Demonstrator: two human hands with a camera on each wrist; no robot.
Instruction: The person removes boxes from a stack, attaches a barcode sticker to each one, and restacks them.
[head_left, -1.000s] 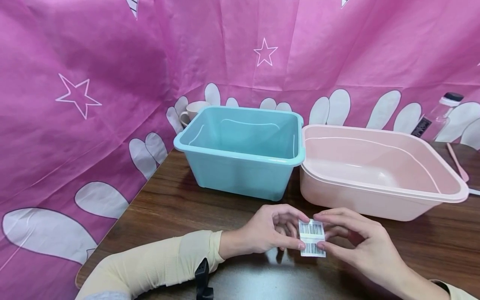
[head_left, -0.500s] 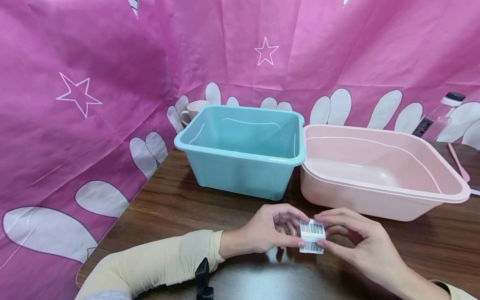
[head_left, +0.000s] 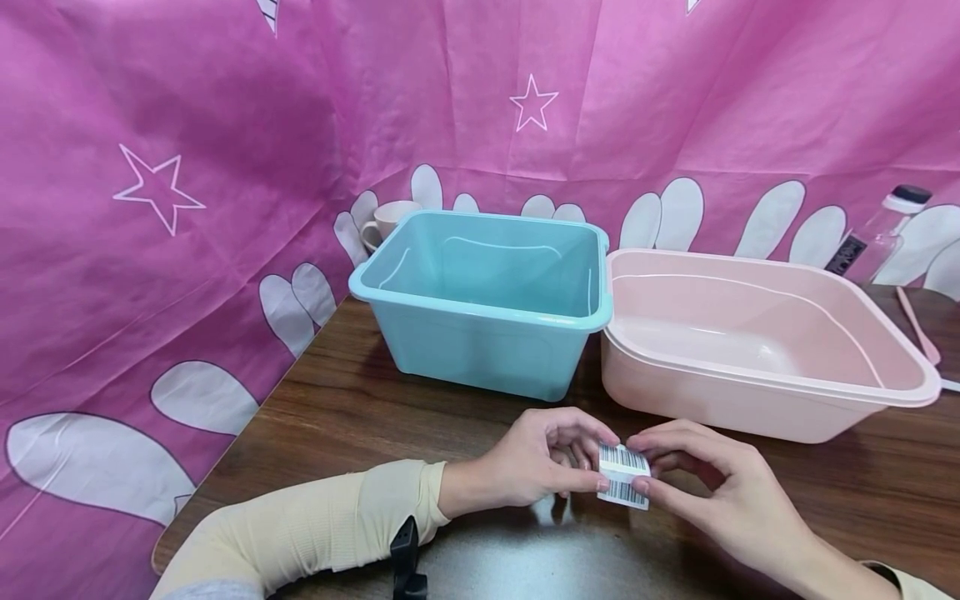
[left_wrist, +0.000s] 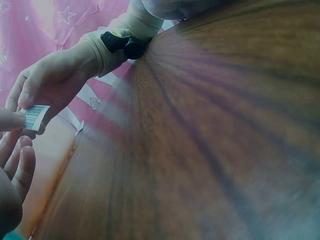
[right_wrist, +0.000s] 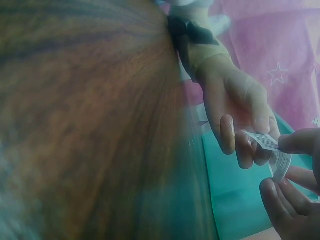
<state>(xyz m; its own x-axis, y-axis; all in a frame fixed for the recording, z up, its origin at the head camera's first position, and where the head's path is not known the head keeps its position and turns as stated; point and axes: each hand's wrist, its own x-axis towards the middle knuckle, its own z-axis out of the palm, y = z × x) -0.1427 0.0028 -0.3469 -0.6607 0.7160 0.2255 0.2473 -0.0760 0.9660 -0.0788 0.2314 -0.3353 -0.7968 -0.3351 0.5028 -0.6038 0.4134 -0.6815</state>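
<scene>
A small white barcode label strip (head_left: 624,476) with two printed barcodes hangs between both hands, over the front of the table. My left hand (head_left: 543,458) pinches its left edge, thumb at the lower part and a fingertip at the top corner. From the other side, my right hand (head_left: 720,479) pinches the right edge with thumb and fingers. The right wrist view shows the label strip (right_wrist: 281,165) bent in a curve. In the left wrist view only one barcode of the label strip (left_wrist: 36,117) shows; fingers hide the rest.
A blue plastic tub (head_left: 480,342) stands behind the hands, with a pink basin (head_left: 720,408) against its right side. Farther back are a white mug (head_left: 390,217), a clear bottle with a black cap (head_left: 873,237) and a pink utensil (head_left: 917,327). Pink curtain surrounds the wooden table (head_left: 322,408).
The label strip has gone from nearly flat to bent across its middle, and its lower edge now slants down to the right. Both hands keep almost the same place.
</scene>
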